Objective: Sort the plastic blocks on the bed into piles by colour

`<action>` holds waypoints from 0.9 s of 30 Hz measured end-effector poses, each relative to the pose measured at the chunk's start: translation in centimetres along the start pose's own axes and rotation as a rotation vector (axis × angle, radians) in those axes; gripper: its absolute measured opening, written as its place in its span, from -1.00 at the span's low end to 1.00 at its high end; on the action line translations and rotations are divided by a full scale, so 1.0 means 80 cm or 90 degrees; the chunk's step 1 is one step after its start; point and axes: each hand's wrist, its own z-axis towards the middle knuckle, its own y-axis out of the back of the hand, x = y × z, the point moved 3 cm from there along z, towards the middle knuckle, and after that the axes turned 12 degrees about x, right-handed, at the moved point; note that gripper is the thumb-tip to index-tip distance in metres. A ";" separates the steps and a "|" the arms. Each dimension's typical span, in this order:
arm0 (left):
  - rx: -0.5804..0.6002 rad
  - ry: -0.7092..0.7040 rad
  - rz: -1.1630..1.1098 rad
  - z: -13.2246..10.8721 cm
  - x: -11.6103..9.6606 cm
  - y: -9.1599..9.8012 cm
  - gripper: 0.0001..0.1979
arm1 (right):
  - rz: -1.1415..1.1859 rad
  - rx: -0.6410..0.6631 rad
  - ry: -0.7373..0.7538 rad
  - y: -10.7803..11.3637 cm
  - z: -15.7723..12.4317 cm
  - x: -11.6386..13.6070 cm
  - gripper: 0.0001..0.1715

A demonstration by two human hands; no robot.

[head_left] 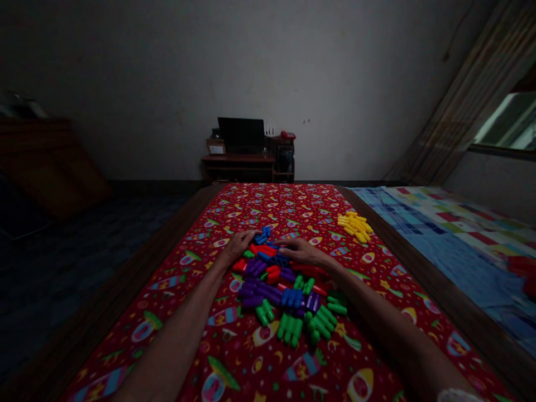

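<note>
On the red cloth lies a loose heap of plastic toy blocks shaped like joined tubes. My left hand (240,246) is at the far left of the heap, its fingers bent against blue blocks (263,237); the fingertips are partly hidden. Over the heap's far right side, my right hand (302,251) has its fingers stretched out to the left, thumb apart, close to a blue block (278,260). Between and nearer to me lie purple blocks (260,291), red blocks (273,273) and green blocks (290,329).
A separate pile of yellow blocks (355,225) lies at the right of the red patterned cloth (293,204). Beyond the table stands a desk (238,158) with a monitor (242,134). A bed with a checked cover (456,223) is at the right, a wooden cabinet (50,162) at the left.
</note>
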 end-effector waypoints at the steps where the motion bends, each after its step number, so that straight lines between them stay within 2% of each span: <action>1: 0.016 -0.001 -0.016 -0.001 -0.002 -0.002 -0.45 | -0.036 -0.002 -0.020 0.001 -0.002 0.003 -0.40; 6: 0.035 0.012 -0.015 -0.003 -0.008 -0.004 -0.46 | -0.266 -0.111 -0.130 -0.001 0.001 0.022 -0.54; 11: 0.027 0.039 0.029 -0.004 -0.010 -0.002 -0.43 | -0.344 -0.006 -0.165 -0.030 0.014 0.043 -0.66; 14: 0.035 0.039 0.038 -0.005 -0.007 0.000 -0.44 | -0.298 0.037 -0.138 -0.026 0.014 0.046 -0.71; 15: 0.043 0.039 0.036 -0.006 -0.006 0.001 -0.44 | -0.281 0.029 -0.128 -0.019 0.012 0.045 -0.70; 17: 0.046 0.044 0.022 -0.006 -0.006 0.005 -0.44 | -0.260 -0.038 -0.140 0.008 0.004 0.036 -0.65; 20: -0.006 0.063 0.022 -0.003 -0.016 0.018 -0.48 | -0.273 -0.179 -0.208 0.060 -0.022 0.009 -0.61; 22: -0.015 0.050 0.068 0.000 -0.032 0.025 -0.56 | -0.322 -0.243 -0.269 0.090 -0.044 -0.014 -0.62; 24: 0.057 0.025 0.131 0.003 -0.050 0.023 -0.65 | -0.377 -0.284 -0.343 0.111 -0.065 -0.039 -0.62; 27: 0.252 0.026 0.229 0.002 -0.068 0.003 -0.74 | -0.405 -0.312 -0.404 0.122 -0.084 -0.067 -0.59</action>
